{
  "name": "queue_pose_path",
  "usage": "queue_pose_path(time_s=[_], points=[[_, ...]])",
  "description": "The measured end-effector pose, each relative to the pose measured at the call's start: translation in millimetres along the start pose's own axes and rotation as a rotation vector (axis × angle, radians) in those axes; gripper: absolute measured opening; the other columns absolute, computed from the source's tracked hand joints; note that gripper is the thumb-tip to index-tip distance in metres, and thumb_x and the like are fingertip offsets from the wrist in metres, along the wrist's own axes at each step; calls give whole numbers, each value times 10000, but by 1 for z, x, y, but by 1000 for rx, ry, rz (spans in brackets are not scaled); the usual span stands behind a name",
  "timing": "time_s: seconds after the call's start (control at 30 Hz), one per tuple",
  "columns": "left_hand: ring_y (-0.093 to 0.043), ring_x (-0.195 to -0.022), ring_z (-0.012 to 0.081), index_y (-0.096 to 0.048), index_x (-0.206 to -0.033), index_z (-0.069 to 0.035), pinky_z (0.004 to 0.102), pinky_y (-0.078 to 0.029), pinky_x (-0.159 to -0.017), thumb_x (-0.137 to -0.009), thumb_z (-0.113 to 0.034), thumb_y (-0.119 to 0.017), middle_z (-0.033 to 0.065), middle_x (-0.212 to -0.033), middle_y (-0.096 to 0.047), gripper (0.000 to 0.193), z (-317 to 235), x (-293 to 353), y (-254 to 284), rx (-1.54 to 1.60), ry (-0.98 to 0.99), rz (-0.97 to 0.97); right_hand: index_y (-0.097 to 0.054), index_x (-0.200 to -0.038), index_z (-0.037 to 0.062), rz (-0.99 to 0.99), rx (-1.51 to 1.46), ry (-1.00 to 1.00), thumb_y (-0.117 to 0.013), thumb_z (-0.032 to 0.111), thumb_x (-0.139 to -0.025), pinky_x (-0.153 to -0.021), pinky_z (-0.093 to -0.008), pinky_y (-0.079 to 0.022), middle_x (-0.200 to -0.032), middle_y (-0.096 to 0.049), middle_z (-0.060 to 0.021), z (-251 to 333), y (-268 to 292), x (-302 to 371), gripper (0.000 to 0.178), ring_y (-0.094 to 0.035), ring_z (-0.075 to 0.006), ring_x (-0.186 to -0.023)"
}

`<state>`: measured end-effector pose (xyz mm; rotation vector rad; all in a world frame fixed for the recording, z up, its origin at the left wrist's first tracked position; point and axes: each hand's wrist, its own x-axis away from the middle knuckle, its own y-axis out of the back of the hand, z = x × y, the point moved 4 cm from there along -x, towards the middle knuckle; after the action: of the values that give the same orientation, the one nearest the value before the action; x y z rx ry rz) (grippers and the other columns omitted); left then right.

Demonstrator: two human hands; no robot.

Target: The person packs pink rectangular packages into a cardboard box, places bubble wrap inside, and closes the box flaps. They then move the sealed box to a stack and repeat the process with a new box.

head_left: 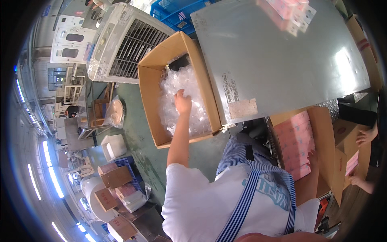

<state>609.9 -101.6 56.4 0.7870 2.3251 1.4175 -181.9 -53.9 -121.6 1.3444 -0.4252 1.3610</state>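
My left hand [183,103] reaches into an open cardboard box [150,111] at the left of the table. Its fingers are apart and slightly bent, over a heap of small clear plastic pieces [196,111] whose exact kind I cannot make out. No piece shows in its grip. On the right, my right hand [311,158] lies at the edge of a stack of pink wrapped packs [293,145]. Those packs sit in rows inside another open carton [324,141]. The right fingers look stretched along the packs, partly in shadow.
A grey metal table [282,68] lies ahead, with pink packs [288,12] at its far side. Behind the left box stand a blue crate [175,14] and a large air cooler [131,46]. At the far right, another person's hands [366,137] handle a cardboard box [346,135].
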Motion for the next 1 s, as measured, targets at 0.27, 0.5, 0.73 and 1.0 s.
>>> queue_pose_path(time_s=[0.27,0.5,0.73,1.0], points=[[-268,-1362,284,-358,-1407,-271,559,-370,-989,-704,-187,-675,75,-1490,-283,776,-36,-71,-103,-362,-114,461,-529,-1233,48,180,457,477,-558,110,-872,-578,-285,-472,-893,-661,-77,36,-70,-6,368,-570,-131,-675],[-531,-1064,326,-560,-1196,-162,409,-511,-789,-730,-110,-662,61,-1250,-529,480,17,-32,-100,-419,-380,457,-560,-1196,46,114,310,465,-609,111,-854,-605,-307,-497,-880,-678,-106,64,-86,38,352,-612,-168,-712],[-432,-1176,369,-552,-1215,-143,425,-489,-839,-715,-260,-728,178,-1318,-428,543,11,-9,-47,-213,-532,70,-545,-1211,14,220,497,305,-620,141,-865,-610,-294,-487,-896,-673,-121,73,-112,44,376,-609,-165,-719],[-542,-1063,405,-531,-1259,-219,447,-490,-831,-783,-297,-688,76,-1211,-570,507,7,5,-63,-264,-315,330,-546,-1224,9,353,395,370,-623,184,-868,-711,-304,-509,-963,-669,-148,80,-110,45,404,-631,-207,-814]])
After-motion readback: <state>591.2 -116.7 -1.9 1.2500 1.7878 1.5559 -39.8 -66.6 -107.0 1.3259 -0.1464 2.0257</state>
